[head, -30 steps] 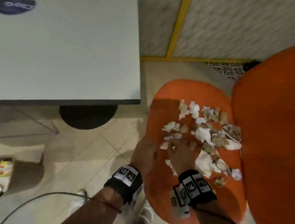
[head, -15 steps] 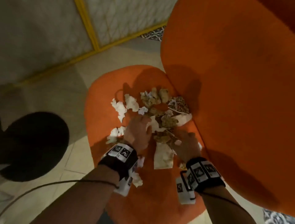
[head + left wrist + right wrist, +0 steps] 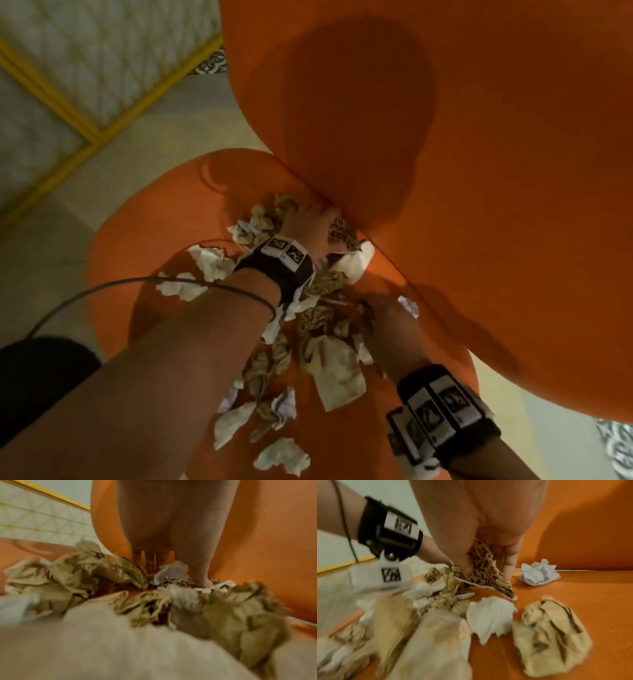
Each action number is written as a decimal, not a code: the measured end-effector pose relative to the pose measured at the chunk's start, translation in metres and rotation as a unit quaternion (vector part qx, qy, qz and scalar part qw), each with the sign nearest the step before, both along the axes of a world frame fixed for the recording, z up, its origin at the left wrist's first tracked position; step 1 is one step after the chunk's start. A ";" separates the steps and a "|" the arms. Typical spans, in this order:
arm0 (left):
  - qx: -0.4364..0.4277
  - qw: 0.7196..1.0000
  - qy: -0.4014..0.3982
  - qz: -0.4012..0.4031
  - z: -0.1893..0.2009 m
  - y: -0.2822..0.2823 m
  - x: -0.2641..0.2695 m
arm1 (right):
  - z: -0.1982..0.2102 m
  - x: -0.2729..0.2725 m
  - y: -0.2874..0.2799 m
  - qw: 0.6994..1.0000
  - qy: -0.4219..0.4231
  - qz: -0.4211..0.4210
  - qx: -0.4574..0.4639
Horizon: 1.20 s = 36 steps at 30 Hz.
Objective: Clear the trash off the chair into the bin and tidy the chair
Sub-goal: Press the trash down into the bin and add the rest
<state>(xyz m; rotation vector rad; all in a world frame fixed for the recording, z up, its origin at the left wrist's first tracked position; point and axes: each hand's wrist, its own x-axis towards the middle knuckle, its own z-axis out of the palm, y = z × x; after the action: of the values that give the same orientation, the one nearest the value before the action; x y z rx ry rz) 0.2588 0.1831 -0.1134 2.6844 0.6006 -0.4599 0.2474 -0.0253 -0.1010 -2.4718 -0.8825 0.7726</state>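
Observation:
Crumpled brown and white paper trash [image 3: 335,370] lies heaped on the orange chair seat [image 3: 144,240], up against the backrest [image 3: 479,171]. My left hand [image 3: 308,222] reaches to the back of the seat. In the left wrist view its fingers [image 3: 150,561] point straight down among brown scraps, and its thumb rests on a leopard-print piece [image 3: 173,582]. My right hand [image 3: 387,318] is in the middle of the pile. In the right wrist view it pinches a leopard-print paper scrap [image 3: 481,566] between thumb and fingers. A white tissue [image 3: 489,616] and a brown wad [image 3: 553,632] lie just below it.
A small crumpled white paper [image 3: 537,573] sits alone near the seat's back corner. Pale floor tiles and a yellow-framed panel [image 3: 68,113] lie beyond the seat. A thin cable [image 3: 102,287] trails from my left wrist. A dark shape [image 3: 34,377] is at lower left. No bin is in view.
The view swung from the table down onto the chair. Both hands pushed deeper into the pile; the left moved forward to the backrest, and the scraps are bunched closer together.

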 end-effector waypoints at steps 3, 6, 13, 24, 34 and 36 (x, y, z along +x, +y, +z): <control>-0.034 0.998 -0.040 0.023 -0.003 -0.002 0.000 | 0.010 0.005 0.005 0.997 -0.050 -0.045 0.049; -0.101 0.990 -0.076 0.063 0.002 0.000 -0.005 | 0.018 0.021 0.019 0.991 -0.032 -0.087 0.094; -0.139 0.951 -0.206 0.182 0.037 0.016 -0.064 | -0.003 0.049 0.050 0.982 -0.038 0.100 -0.154; -0.222 0.949 -0.153 0.165 0.061 -0.104 -0.166 | 0.008 0.055 0.061 0.970 -0.077 0.166 -0.161; -0.200 0.958 -0.152 0.138 0.012 -0.168 -0.148 | 0.030 0.052 0.036 0.998 0.004 0.035 -0.044; -0.178 0.967 -0.117 0.137 0.013 -0.164 -0.145 | 0.028 0.051 0.034 0.996 0.076 -0.018 -0.035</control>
<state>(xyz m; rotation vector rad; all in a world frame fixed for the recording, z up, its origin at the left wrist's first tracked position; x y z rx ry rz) 0.1142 0.0186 -0.1003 2.2297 0.7268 -0.1521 0.2985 0.0089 -0.0730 -2.4436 -0.7669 0.9788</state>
